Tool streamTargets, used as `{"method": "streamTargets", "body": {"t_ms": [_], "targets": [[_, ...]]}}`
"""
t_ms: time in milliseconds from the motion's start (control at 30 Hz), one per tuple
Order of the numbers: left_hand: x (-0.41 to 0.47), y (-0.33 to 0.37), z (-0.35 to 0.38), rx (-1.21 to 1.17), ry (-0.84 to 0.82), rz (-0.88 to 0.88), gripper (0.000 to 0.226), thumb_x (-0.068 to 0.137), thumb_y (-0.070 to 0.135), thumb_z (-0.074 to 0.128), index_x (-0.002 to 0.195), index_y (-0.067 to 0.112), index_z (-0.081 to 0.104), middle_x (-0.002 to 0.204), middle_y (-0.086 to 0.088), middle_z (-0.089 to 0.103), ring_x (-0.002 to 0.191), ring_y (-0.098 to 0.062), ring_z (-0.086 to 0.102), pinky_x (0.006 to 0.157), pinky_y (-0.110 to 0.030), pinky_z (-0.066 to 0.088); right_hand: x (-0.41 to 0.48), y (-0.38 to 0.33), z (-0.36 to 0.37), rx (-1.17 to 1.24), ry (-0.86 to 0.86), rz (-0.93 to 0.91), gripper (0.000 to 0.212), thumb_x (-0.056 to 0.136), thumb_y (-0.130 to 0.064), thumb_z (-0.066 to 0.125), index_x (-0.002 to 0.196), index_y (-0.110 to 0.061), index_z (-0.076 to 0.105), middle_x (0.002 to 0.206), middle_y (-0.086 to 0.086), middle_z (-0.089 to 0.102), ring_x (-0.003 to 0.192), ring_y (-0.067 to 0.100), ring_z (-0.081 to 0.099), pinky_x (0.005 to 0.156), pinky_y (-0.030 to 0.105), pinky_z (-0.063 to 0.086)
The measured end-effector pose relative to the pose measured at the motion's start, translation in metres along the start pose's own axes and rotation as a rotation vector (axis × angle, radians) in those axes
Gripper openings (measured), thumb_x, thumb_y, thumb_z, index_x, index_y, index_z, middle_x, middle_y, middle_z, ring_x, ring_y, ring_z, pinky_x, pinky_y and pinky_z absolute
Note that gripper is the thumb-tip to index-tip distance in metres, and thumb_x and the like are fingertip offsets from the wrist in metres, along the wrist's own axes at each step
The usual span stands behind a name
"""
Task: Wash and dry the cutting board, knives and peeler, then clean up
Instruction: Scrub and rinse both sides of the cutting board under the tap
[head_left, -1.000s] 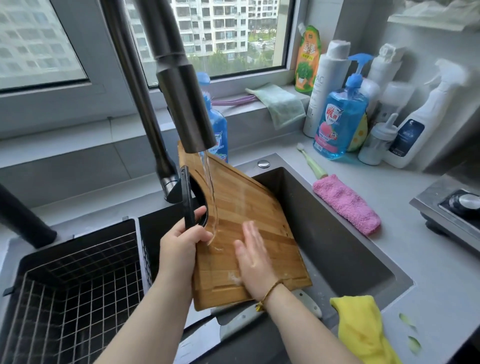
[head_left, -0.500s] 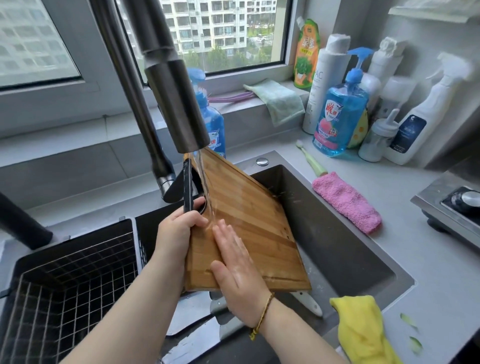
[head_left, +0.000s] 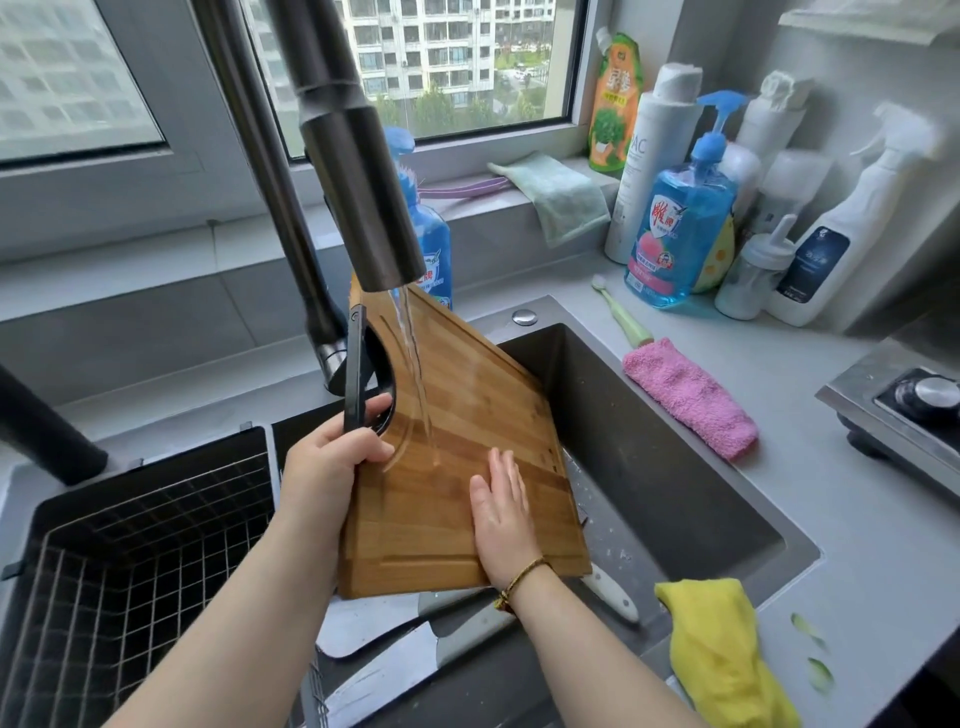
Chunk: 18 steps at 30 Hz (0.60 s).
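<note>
Just under the tap (head_left: 363, 182), the board (head_left: 467, 405) stands tilted over the sink (head_left: 654, 447), with its far end raised and its near edge low. A thin stream of water (head_left: 415, 364) falls on its upper face and runs down the wood. The left hand (head_left: 327, 462) clasps the board's left edge at the black handle cut-out, thumb curled onto the front. The right hand (head_left: 501, 514) lies flat on the face near the lower right corner, fingers straight and together, holding nothing. Below the board's near edge, two knives (head_left: 384, 670) lie on the sink floor, blades pointing left. A white handle (head_left: 615, 595) shows just right of the board's corner. A wire basket (head_left: 156, 467) fills the left of the sink. On the counter (head_left: 857, 545), a yellow cloth (head_left: 722, 654) hangs over the sink's near right rim, and a pink cloth (head_left: 685, 395) lies farther back.
</note>
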<state>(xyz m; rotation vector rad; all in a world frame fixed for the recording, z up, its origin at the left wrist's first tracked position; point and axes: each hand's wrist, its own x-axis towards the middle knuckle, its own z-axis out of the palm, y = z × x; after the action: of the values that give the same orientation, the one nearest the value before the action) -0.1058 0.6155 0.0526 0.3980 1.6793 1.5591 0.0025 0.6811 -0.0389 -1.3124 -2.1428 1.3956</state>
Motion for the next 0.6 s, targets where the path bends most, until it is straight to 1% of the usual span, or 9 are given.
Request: {"method": "streamTargets", "body": {"t_ms": [33, 100, 133, 233, 267, 333, 400, 500, 600], "targets": [[-0.002, 0.001, -0.003, 0.002, -0.013, -0.004, 0.035, 0.063, 0.005, 0.056, 0.087, 0.027, 0.069, 0.052, 0.002, 0.063, 0.051, -0.018, 0.057, 0.048, -0.023, 0.046, 0.001, 0.0, 0.001, -0.003, 0.002, 0.017, 0.052, 0.1, -0.036, 0.017, 0.146, -0.023, -0.004, 0.154, -0.006, -0.012, 0.141, 0.008, -0.012, 0.113, 0.024, -0.008], [-0.007, 0.003, -0.011, 0.014, -0.029, 0.0, 0.042, 0.05, 0.011, 0.053, 0.085, 0.029, 0.069, 0.053, 0.002, 0.065, 0.048, -0.015, 0.058, 0.042, -0.02, 0.048, -0.007, -0.008, 0.01, -0.044, -0.012, -0.122, 0.054, 0.095, -0.05, 0.015, 0.142, -0.032, -0.007, 0.149, -0.015, -0.016, 0.137, 0.002, -0.018, 0.11, 0.022, -0.013], [-0.009, 0.004, -0.016, 0.021, -0.031, 0.006, 0.044, 0.048, 0.012, 0.051, 0.083, 0.029, 0.07, 0.055, 0.001, 0.066, 0.051, -0.016, 0.059, 0.043, -0.021, 0.048, -0.014, -0.015, 0.015, -0.041, -0.02, -0.193, 0.055, 0.089, -0.057, 0.011, 0.136, -0.039, -0.009, 0.143, -0.021, -0.017, 0.133, -0.003, -0.02, 0.108, 0.02, -0.015], [-0.018, 0.006, -0.027, 0.019, -0.041, 0.016, 0.045, 0.047, 0.012, 0.05, 0.084, 0.029, 0.071, 0.059, -0.003, 0.066, 0.058, -0.023, 0.057, 0.05, -0.027, 0.048, -0.013, -0.009, 0.019, -0.064, 0.007, -0.239, 0.055, 0.08, -0.058, 0.008, 0.132, -0.044, -0.005, 0.139, -0.026, -0.014, 0.132, -0.007, -0.015, 0.109, 0.02, -0.014], [-0.022, 0.007, -0.031, 0.011, -0.041, 0.019, 0.046, 0.047, 0.012, 0.05, 0.085, 0.028, 0.071, 0.059, -0.004, 0.066, 0.056, -0.022, 0.058, 0.048, -0.027, 0.048, -0.006, 0.003, 0.017, -0.097, 0.042, -0.18, 0.057, 0.083, -0.058, 0.009, 0.137, -0.041, 0.001, 0.145, -0.021, -0.011, 0.137, -0.003, -0.009, 0.111, 0.021, -0.009], [-0.027, 0.008, -0.04, -0.008, -0.055, 0.022, 0.046, 0.05, 0.01, 0.051, 0.088, 0.026, 0.071, 0.061, -0.007, 0.066, 0.049, -0.02, 0.059, 0.043, -0.026, 0.05, 0.013, 0.032, 0.008, -0.087, 0.117, 0.138, 0.055, 0.095, -0.048, 0.018, 0.145, -0.027, 0.011, 0.155, -0.002, -0.002, 0.143, 0.013, 0.004, 0.115, 0.03, 0.004], [-0.031, 0.01, -0.05, -0.028, -0.07, 0.027, 0.043, 0.054, 0.008, 0.053, 0.089, 0.025, 0.07, 0.067, -0.012, 0.068, 0.048, -0.021, 0.061, 0.042, -0.025, 0.052, 0.026, 0.055, -0.003, -0.001, 0.163, 0.43, 0.053, 0.099, -0.041, 0.024, 0.146, -0.019, 0.015, 0.155, 0.008, 0.007, 0.142, 0.024, 0.012, 0.115, 0.037, 0.011], [-0.033, 0.008, -0.064, -0.045, -0.109, 0.035, 0.047, 0.048, 0.008, 0.049, 0.086, 0.025, 0.072, 0.079, -0.014, 0.072, 0.056, -0.025, 0.065, 0.047, -0.029, 0.055, 0.046, 0.06, -0.018, 0.128, 0.215, 0.514, 0.057, 0.097, -0.043, 0.027, 0.146, -0.014, 0.018, 0.153, 0.01, 0.017, 0.14, 0.029, 0.019, 0.115, 0.042, 0.014], [-0.031, 0.004, -0.072, -0.068, -0.147, 0.056, 0.052, 0.036, 0.007, 0.055, 0.081, 0.024, 0.074, 0.084, -0.012, 0.073, 0.061, -0.026, 0.067, 0.048, -0.031, 0.056, 0.062, 0.052, -0.033, 0.38, 0.29, 0.599, 0.063, 0.096, -0.046, 0.03, 0.144, -0.006, 0.023, 0.148, 0.015, 0.028, 0.134, 0.033, 0.03, 0.112, 0.045, 0.023]]}}
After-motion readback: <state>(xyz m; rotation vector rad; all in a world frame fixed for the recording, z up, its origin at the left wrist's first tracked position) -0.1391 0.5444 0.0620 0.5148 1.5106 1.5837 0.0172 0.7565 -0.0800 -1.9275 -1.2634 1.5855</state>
